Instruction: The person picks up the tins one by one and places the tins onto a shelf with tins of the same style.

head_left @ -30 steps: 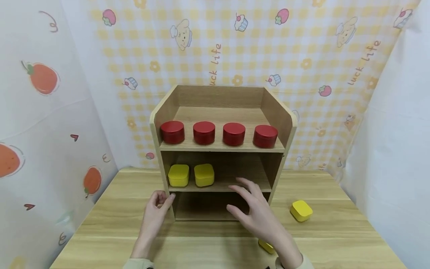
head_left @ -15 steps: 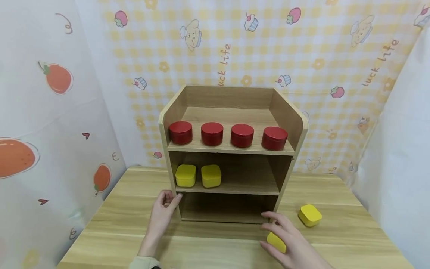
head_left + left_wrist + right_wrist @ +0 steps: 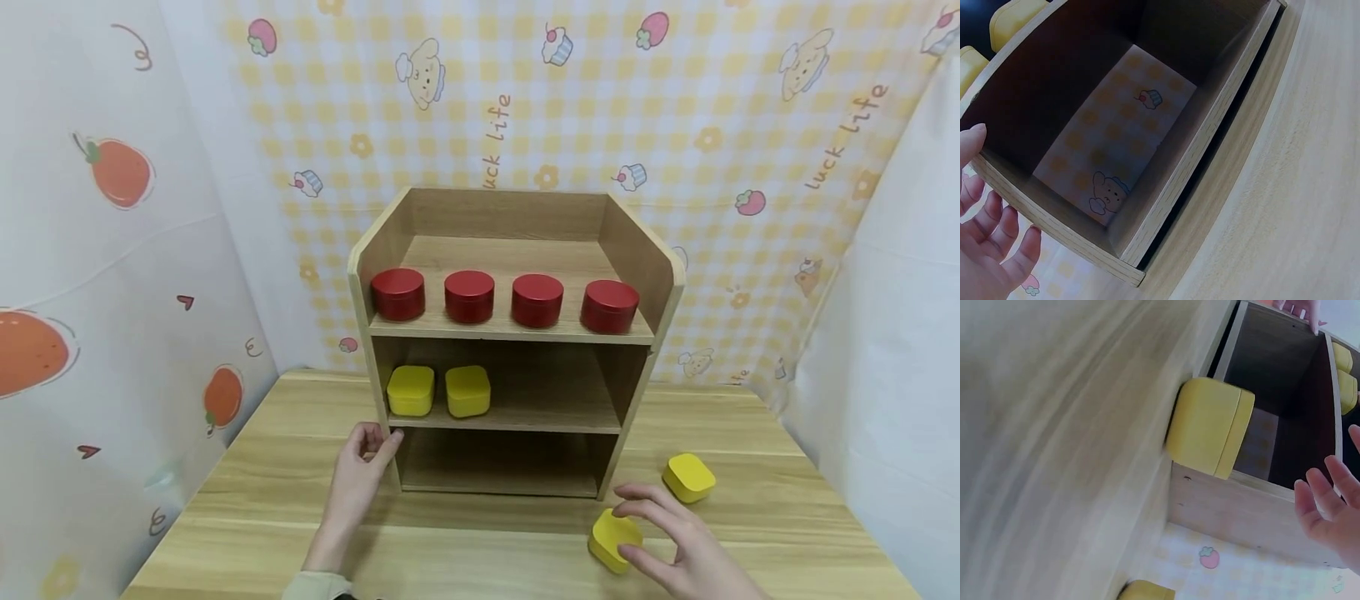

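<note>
My left hand holds the left side panel of a small wooden shelf unit, thumb at the front edge and fingers outside, as the left wrist view also shows. My right hand is beside a yellow rounded-square box on the table, thumb and fingers spread at its right side. In the right wrist view, a gap separates this box from the fingers. Another yellow box lies farther back on the right. Two more, a left yellow box and its neighbour, sit on the middle shelf.
Several round red tins, such as the leftmost red tin, line the unit's top level. A wooden table carries everything. Patterned cloth hangs behind, and white cloth flanks the right.
From before the middle shelf, my right hand has come down and right to the nearer yellow box. My left hand stays on the side panel. The head view has shifted slightly.
</note>
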`<state>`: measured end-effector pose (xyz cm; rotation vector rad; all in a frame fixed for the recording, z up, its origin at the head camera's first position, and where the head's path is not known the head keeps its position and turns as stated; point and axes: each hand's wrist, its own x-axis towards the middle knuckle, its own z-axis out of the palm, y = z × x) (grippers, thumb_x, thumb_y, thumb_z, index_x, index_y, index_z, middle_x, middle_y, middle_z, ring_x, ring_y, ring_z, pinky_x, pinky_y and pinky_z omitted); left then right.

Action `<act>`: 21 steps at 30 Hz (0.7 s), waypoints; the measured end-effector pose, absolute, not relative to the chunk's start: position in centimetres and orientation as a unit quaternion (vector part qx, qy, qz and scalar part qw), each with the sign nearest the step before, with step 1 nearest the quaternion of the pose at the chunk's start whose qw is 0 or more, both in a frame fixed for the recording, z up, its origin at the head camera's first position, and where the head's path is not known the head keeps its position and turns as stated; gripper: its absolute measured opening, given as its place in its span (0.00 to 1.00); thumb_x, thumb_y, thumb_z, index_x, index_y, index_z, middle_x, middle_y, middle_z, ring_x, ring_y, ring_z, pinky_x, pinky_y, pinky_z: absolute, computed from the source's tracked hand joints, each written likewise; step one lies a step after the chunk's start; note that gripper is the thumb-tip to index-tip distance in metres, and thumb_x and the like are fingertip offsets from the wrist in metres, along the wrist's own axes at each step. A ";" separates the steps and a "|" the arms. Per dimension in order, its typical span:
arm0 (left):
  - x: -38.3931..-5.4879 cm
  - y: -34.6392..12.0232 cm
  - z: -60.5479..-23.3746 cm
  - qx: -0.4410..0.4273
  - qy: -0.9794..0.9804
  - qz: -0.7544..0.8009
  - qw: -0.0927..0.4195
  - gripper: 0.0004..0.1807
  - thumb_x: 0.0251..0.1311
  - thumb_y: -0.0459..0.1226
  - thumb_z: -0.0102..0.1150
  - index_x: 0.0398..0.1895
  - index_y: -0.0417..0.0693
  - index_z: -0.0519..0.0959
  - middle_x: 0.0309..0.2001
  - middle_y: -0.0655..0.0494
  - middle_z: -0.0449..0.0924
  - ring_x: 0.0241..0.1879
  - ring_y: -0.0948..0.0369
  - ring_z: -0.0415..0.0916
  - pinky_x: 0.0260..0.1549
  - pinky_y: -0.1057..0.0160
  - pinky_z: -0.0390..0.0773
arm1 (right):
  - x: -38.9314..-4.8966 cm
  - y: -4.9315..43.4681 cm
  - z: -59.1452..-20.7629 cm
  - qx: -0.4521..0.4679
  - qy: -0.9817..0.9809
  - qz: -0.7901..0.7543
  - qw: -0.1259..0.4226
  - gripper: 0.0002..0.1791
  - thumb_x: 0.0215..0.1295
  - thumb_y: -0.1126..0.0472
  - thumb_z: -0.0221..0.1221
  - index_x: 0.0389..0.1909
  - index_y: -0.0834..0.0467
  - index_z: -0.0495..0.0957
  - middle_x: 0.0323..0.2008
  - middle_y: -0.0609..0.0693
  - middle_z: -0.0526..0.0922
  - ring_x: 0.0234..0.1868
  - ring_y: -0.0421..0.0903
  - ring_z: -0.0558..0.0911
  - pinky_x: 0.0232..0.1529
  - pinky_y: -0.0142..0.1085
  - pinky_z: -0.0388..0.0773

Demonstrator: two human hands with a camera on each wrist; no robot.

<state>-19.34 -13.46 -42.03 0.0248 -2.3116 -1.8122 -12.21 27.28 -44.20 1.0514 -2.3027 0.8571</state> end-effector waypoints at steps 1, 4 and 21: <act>-19.3 -13.5 -42.0 0.009 -0.784 -0.613 0.102 0.15 0.67 0.41 0.60 0.41 0.39 0.69 0.39 0.50 0.69 0.41 0.57 0.67 0.37 0.67 0.69 | -12.2 27.4 -44.3 0.381 -0.838 0.314 0.231 0.30 0.46 0.69 0.74 0.51 0.50 0.76 0.57 0.50 0.74 0.56 0.40 0.74 0.58 0.22 0.64; -20.2 -13.8 -43.6 0.010 -0.785 -0.610 0.110 0.17 0.65 0.45 0.62 0.41 0.41 0.69 0.39 0.50 0.69 0.41 0.57 0.67 0.38 0.66 0.69 | -12.1 27.6 -44.5 0.374 -0.843 0.315 0.225 0.30 0.45 0.69 0.75 0.51 0.51 0.76 0.57 0.48 0.74 0.56 0.41 0.75 0.58 0.22 0.63; -21.5 -14.3 -45.9 0.012 -0.780 -0.613 0.126 0.20 0.63 0.49 0.64 0.40 0.44 0.69 0.39 0.51 0.69 0.40 0.57 0.68 0.35 0.66 0.71 | -13.2 29.4 -47.6 0.402 -0.834 0.327 0.188 0.29 0.44 0.66 0.76 0.50 0.55 0.77 0.54 0.53 0.77 0.54 0.45 0.76 0.59 0.22 0.61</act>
